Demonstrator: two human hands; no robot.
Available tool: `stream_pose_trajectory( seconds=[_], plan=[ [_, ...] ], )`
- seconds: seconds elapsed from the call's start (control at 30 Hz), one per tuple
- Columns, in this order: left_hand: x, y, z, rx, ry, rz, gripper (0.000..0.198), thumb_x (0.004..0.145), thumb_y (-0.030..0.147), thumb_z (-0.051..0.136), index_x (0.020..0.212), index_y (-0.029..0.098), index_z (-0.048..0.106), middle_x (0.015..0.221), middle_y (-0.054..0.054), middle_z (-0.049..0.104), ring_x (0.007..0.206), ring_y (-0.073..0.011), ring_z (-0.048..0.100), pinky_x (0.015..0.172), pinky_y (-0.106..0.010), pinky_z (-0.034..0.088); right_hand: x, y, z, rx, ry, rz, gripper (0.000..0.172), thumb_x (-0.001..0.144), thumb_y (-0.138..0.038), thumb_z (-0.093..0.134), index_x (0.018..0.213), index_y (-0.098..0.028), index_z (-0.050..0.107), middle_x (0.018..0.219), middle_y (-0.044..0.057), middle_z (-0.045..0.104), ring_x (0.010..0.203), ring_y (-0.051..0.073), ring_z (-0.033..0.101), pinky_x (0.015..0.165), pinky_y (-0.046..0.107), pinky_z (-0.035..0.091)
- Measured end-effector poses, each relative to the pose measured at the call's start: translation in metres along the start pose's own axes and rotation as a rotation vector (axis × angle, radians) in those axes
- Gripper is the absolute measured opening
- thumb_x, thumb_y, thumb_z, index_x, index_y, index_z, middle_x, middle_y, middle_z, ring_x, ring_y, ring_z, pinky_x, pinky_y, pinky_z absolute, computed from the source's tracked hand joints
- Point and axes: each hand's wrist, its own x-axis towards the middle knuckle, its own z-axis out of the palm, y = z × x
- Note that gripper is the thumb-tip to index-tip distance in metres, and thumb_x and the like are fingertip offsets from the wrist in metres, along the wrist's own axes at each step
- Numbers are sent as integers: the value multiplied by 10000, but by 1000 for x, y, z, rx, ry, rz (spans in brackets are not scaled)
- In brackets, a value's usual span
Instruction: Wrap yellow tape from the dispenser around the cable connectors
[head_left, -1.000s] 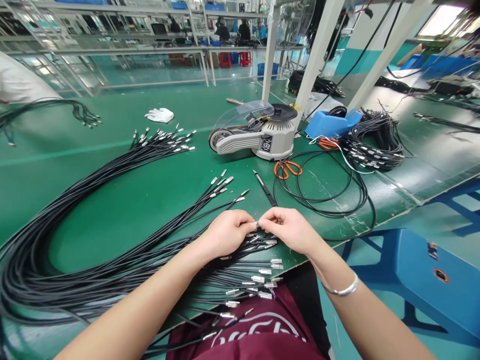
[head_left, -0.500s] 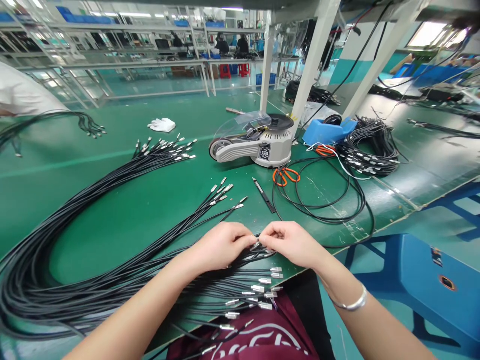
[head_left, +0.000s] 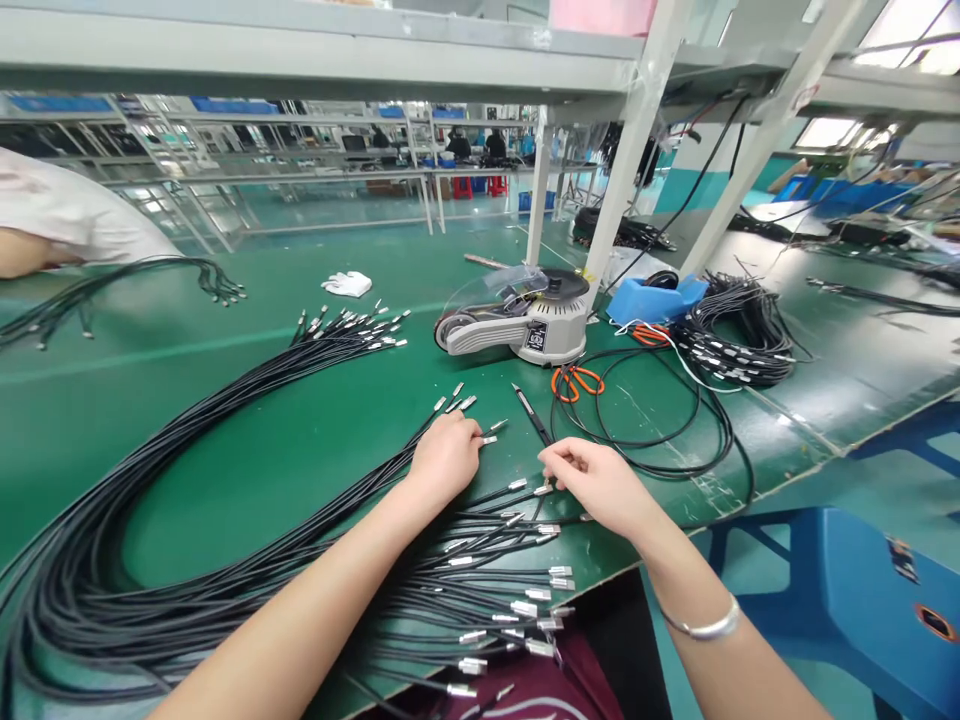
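Left fingers on a cable end, right fingers tip to tip

From my remote view, the left hand [head_left: 445,455] has its fingers closed, apparently pinching a cable end [head_left: 489,440] just behind its metal plug; the right hand [head_left: 604,488] curls with thumb and fingertips together above a nearby plug [head_left: 542,491], and I cannot tell whether it holds anything.

One cable should be light, bendy but springy, its metal plug smooth and perhaps slippery; I'd take hold where black sheath meets metal, sparing the tip.

The left hand lies palm down, its forearm crossing low over the fanned cables; the right forearm reaches in from the lower right, wearing a silver bracelet [head_left: 705,628]; beyond, the cable bundle [head_left: 240,390] curves across the green tabletop [head_left: 247,480], with a craft knife [head_left: 532,415] and a grey machine [head_left: 551,335] farther out.
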Motion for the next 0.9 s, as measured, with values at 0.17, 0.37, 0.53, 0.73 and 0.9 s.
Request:
stream_pose_trajectory(
  seconds=[0.17, 0.37, 0.53, 0.73, 0.9],
  plan=[
    [-22, 9, -10, -110, 100, 64, 256, 850, 320, 395, 892, 207, 620, 921, -18, 620, 892, -113, 563, 852, -253, 446, 21, -12, 3, 310, 7, 32, 328, 796, -431, 556, 902, -131, 637, 874, 77, 664, 717, 137, 592, 579, 228, 413],
    [-38, 18, -6, -227, 230, 128, 226, 843, 320, 428, 903, 192, 605, 860, -14, 612, 824, -85, 559, 790, -219, 456, 30, -21, 9, 422, -48, -59, 275, 746, -402, 618, 792, -131, 607, 767, 37, 616, 667, 115, 543, 578, 217, 404],
    [-28, 29, -1, -359, 201, 179, 314, 858, 350, 417, 1093, 224, 584, 911, -16, 631, 837, -71, 578, 787, -201, 469, 31, -19, 9, 358, -56, -151, 252, 773, -384, 594, 763, -132, 613, 676, 9, 570, 636, 110, 499, 609, 227, 390],
    [-27, 26, 3, -322, 202, 109, 253, 849, 294, 415, 917, 203, 641, 865, -13, 648, 829, -92, 593, 791, -221, 470, 34, -17, 3, 279, 51, -161, 219, 776, -338, 580, 686, -138, 586, 647, 6, 558, 613, 113, 483, 620, 239, 389],
    [-28, 21, -1, -452, 68, -31, 212, 792, 294, 471, 926, 193, 601, 897, -9, 647, 778, -86, 596, 731, -212, 498, 35, -16, 3, 335, 30, -146, 226, 770, -355, 595, 709, -137, 599, 659, 12, 571, 626, 119, 503, 622, 240, 398]
  ],
)
